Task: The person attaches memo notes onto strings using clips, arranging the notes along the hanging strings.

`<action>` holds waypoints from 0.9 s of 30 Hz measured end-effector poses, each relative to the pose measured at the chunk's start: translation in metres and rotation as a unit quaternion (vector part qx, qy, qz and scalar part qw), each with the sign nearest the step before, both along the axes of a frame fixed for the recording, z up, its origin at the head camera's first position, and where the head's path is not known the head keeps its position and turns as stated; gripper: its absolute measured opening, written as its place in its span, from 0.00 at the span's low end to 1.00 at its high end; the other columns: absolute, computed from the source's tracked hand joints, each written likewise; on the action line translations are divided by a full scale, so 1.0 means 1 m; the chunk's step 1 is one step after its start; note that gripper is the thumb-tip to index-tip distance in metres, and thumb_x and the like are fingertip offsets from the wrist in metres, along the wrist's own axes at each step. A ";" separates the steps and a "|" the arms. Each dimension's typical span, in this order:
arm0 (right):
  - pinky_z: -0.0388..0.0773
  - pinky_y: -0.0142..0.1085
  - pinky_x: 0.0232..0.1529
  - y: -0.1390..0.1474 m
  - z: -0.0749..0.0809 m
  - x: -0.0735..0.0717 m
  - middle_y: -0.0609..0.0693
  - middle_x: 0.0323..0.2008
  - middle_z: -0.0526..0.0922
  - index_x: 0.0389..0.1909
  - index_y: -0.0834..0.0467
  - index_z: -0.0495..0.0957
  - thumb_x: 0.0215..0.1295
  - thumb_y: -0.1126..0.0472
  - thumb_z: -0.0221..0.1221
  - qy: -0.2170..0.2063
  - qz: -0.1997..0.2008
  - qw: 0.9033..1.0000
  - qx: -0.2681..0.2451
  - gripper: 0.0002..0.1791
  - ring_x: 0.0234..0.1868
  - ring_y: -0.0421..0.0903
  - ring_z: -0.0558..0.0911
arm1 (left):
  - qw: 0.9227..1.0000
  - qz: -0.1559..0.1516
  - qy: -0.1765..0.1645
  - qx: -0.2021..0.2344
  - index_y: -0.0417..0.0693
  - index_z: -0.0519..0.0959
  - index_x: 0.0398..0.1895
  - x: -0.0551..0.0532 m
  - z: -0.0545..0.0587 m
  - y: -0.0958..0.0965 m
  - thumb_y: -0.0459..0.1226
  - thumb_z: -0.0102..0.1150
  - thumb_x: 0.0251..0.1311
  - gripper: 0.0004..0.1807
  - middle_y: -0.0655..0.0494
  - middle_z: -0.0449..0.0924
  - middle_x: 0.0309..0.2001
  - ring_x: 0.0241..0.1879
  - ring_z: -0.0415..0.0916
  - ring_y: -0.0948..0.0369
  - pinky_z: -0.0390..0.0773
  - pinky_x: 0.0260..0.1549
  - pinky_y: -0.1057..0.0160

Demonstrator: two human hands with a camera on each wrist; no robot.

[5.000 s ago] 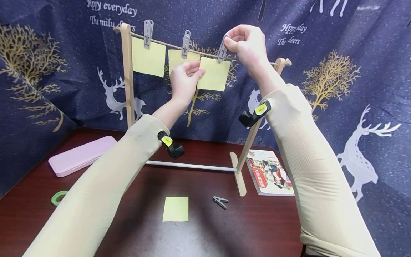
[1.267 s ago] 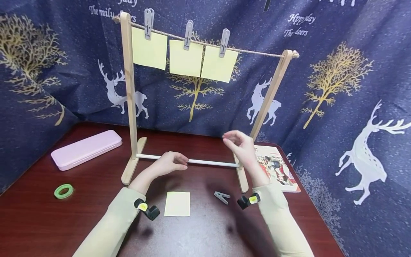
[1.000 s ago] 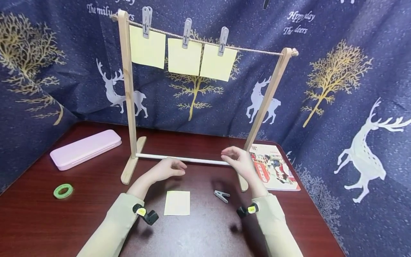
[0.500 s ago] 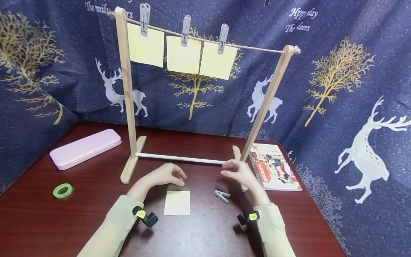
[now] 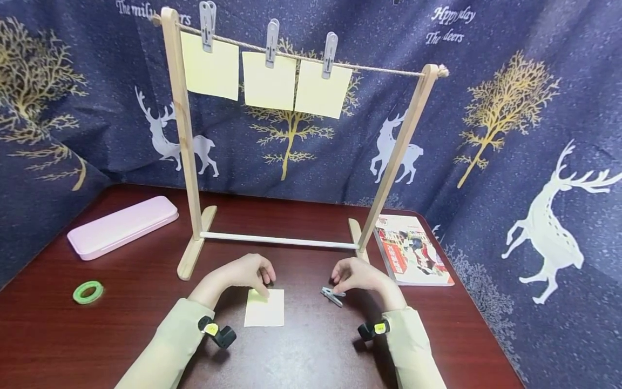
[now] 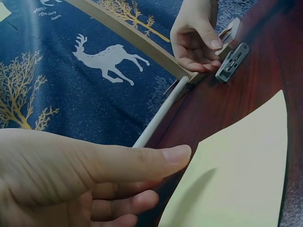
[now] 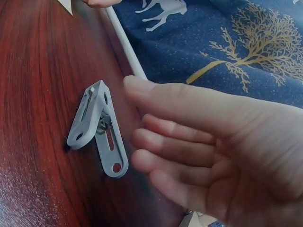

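My left hand (image 5: 243, 272) hovers at the top edge of a pale yellow sticky note (image 5: 264, 314) lying on the table, its thumb overlapping the paper in the head view. In the left wrist view the thumb (image 6: 156, 161) points at the note's edge and the fingers bend loosely beneath it. Beside a grey clothespin (image 5: 333, 297) on the tabletop is my right hand (image 5: 362, 275), fingers loosely bent. The right wrist view has the clothespin (image 7: 102, 127) lying just off the fingertips, with nothing between thumb and fingers.
Three sticky notes hang by grey clothespins from a rope (image 5: 384, 69) strung across a wooden stand (image 5: 183, 124), whose white bar (image 5: 279, 240) runs low behind the hands. A pink case (image 5: 123, 227) and green tape roll (image 5: 87, 292) lie left; a book (image 5: 413, 251) lies right.
Five seconds ago both hands were up at the rope, at the third note and its clothespin. They have since come down to the table, the left toward the loose note, the right toward the loose clothespin.
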State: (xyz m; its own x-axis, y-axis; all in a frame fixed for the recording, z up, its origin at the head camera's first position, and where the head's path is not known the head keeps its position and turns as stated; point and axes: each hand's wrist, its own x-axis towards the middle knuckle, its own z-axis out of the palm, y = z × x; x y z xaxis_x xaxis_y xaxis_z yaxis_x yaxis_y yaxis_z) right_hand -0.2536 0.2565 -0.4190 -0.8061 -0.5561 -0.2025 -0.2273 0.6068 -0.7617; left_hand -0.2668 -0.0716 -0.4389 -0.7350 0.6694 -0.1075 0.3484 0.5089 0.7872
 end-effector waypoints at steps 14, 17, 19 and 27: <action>0.73 0.27 0.32 -0.005 0.006 0.008 0.47 0.27 0.79 0.34 0.64 0.77 0.40 0.68 0.76 -0.030 0.040 0.994 0.098 0.20 0.28 0.36 0.74 | 0.997 0.013 0.043 -0.070 0.45 0.81 0.26 0.007 0.003 0.002 0.27 0.81 0.26 0.20 0.59 0.74 0.23 0.27 0.68 0.68 0.70 0.32 0.70; 0.73 0.26 0.32 -0.007 0.005 0.009 0.46 0.26 0.79 0.34 0.63 0.78 0.38 0.68 0.76 -0.026 0.042 0.993 0.106 0.20 0.27 0.36 0.74 | 0.996 0.014 0.046 -0.076 0.45 0.80 0.25 0.008 0.003 0.002 0.27 0.81 0.25 0.20 0.60 0.73 0.22 0.26 0.67 0.68 0.69 0.32 0.70; 0.72 0.26 0.31 -0.008 0.004 0.009 0.47 0.26 0.79 0.33 0.63 0.78 0.38 0.69 0.76 -0.025 0.043 0.993 0.106 0.20 0.27 0.35 0.73 | 0.996 0.017 0.044 -0.079 0.45 0.80 0.25 0.008 0.002 0.002 0.27 0.81 0.25 0.20 0.60 0.72 0.22 0.26 0.67 0.68 0.69 0.32 0.70; 0.74 0.26 0.29 -0.007 -0.002 0.005 0.50 0.25 0.82 0.33 0.65 0.79 0.40 0.72 0.72 0.003 0.043 0.996 0.077 0.17 0.25 0.33 0.76 | 0.995 0.021 0.052 -0.083 0.45 0.80 0.28 0.007 0.001 0.002 0.26 0.80 0.26 0.21 0.60 0.72 0.22 0.26 0.66 0.67 0.69 0.33 0.69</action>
